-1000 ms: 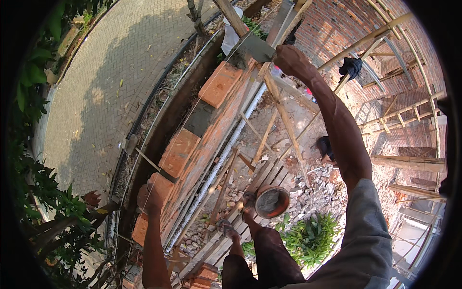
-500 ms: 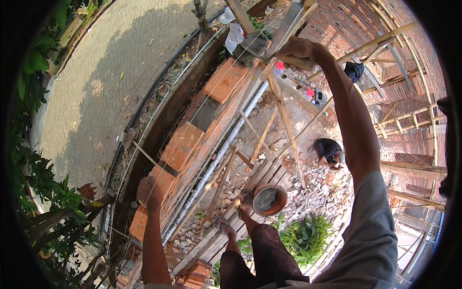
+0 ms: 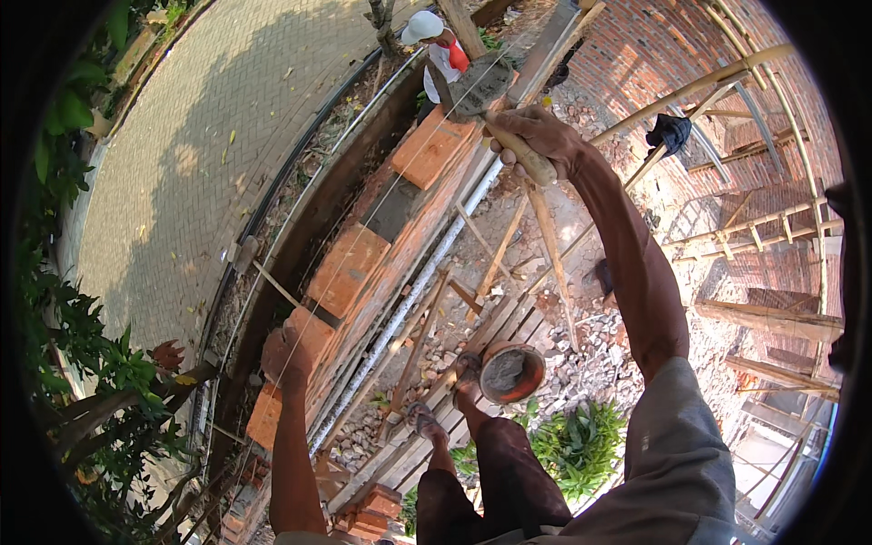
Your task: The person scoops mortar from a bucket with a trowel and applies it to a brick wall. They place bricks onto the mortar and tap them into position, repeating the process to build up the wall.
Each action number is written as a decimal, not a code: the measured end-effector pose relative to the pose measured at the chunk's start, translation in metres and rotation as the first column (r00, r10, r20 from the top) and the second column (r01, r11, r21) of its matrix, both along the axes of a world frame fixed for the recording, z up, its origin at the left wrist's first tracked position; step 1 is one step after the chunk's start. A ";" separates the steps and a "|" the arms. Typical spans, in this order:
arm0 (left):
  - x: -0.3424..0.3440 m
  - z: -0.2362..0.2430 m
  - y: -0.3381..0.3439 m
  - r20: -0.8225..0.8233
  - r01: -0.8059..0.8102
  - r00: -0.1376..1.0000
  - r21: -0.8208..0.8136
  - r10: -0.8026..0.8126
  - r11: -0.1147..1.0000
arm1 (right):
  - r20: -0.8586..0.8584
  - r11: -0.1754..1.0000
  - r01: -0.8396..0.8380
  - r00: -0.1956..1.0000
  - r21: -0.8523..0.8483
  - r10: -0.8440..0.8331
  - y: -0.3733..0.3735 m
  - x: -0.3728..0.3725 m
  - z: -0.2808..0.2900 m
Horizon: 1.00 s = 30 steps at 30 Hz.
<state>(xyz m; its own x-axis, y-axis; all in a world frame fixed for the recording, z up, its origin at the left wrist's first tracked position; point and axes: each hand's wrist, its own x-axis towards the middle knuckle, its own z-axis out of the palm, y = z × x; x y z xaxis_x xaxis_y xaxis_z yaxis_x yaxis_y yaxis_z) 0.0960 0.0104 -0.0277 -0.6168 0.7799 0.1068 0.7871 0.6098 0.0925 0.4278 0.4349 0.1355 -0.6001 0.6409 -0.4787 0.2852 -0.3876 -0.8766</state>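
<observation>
My right hand (image 3: 542, 143) is wrapped round the wooden handle (image 3: 525, 156) of a trowel at the far end of the brick wall. The trowel's dark blade (image 3: 441, 88) stands tilted against the left side of a heap of grey mortar (image 3: 481, 88). Nearer along the wall top, my left hand (image 3: 287, 354) lies over an orange brick (image 3: 311, 331), fingers curled at its outer edge. More bricks sit in the row, including one next to the mortar (image 3: 431, 150). A patch of mortar (image 3: 391, 211) shows between two bricks. A thin string runs above the row.
A person in a white cap (image 3: 422, 27) stands beyond the wall's far end. A bucket of mortar (image 3: 513, 374) is by my feet on wooden planks (image 3: 440, 413). Wooden props and a pale pipe (image 3: 400, 313) run beside the wall; rubble lies below. Paving (image 3: 200, 173) is at left.
My right hand has come nearer and turned, bringing the trowel blade to the mortar's left side. My left hand stays on its brick. The capped person has risen further into view.
</observation>
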 end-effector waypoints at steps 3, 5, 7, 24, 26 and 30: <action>-0.001 -0.002 -0.001 0.069 -0.037 0.997 0.005 0.037 0.999 | -0.157 0.932 0.104 0.973 -0.348 -0.167 0.005 -0.036 -0.049; -0.001 -0.003 -0.004 0.059 -0.092 0.994 -0.066 0.096 0.994 | -0.204 0.880 0.171 0.937 -0.444 -0.285 0.026 -0.044 -0.072; -0.001 -0.005 -0.006 0.014 -0.073 0.997 -0.073 0.074 0.995 | -0.230 0.862 0.285 0.885 -0.418 -0.404 0.054 -0.037 -0.083; -0.010 -0.001 -0.008 0.139 -0.058 0.981 -0.466 0.138 0.883 | -0.270 0.900 0.423 0.858 -0.109 -0.436 -0.045 0.017 -0.086; -0.011 -0.014 -0.015 0.022 -0.045 0.999 -0.199 0.050 0.979 | -0.191 0.804 0.572 0.818 0.162 -0.543 -0.028 0.019 -0.091; -0.012 -0.024 -0.017 -0.144 0.105 0.983 -0.071 -0.114 0.992 | -0.145 0.743 0.633 0.774 0.220 -0.616 0.004 0.014 -0.124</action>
<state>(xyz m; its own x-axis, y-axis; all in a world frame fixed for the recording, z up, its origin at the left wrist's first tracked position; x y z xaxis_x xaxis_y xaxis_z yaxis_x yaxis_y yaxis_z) 0.0844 -0.0068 -0.0520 -0.5082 0.8500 0.1388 0.8517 0.5199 -0.0654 0.4413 0.4391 0.0115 -0.0458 0.9712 -0.2338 -0.0004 -0.2341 -0.9722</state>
